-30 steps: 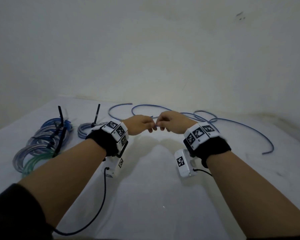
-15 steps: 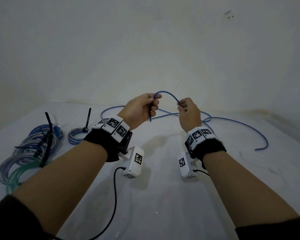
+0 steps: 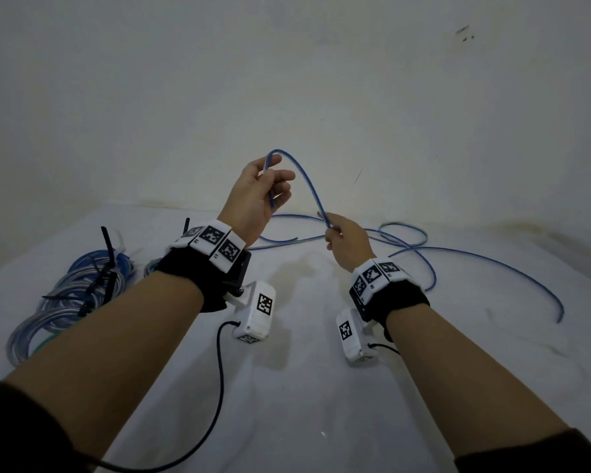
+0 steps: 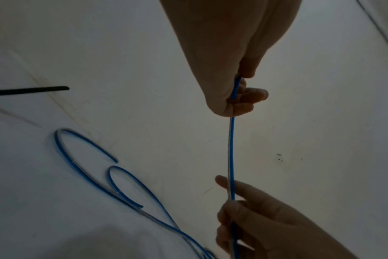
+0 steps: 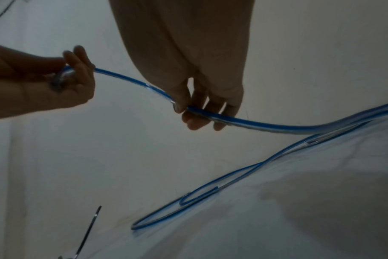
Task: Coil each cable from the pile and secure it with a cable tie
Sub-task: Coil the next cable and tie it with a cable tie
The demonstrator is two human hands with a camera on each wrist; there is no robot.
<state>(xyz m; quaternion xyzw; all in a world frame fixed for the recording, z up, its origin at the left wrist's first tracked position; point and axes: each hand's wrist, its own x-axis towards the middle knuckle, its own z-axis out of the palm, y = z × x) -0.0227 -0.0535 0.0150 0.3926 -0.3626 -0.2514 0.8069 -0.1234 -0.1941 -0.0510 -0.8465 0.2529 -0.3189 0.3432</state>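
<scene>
No brand or readable writing showed anywhere; the only markings were black-and-white square code tags on the two wristbands [image 3: 215, 245] and on the two white camera boxes [image 3: 256, 310] hanging under the wrists. The left hand [image 3: 253, 196] was raised above the white table [image 3: 321, 387], its thumb and curled fingers pinching one end of a blue cable [image 3: 307, 180], with a short tail hanging down across the palm. The cable arched over and ran down to the right hand [image 3: 347, 238], held lower, whose thumb and fingers closed around it. From there the rest of the cable trailed loose over the far and right side of the table in several open loops, one free end lying well to the right. How many separate loose cables lay there could not be told, since the strands crossed behind the hands. At the left sat a pile of coiled cables [image 3: 72, 302], blue, clear and greenish, bound with black cable ties [image 3: 106, 264] whose tails stuck upward; a smaller coil was mostly hidden behind the left wristband, and the coils overlapped too much to count surely.
</scene>
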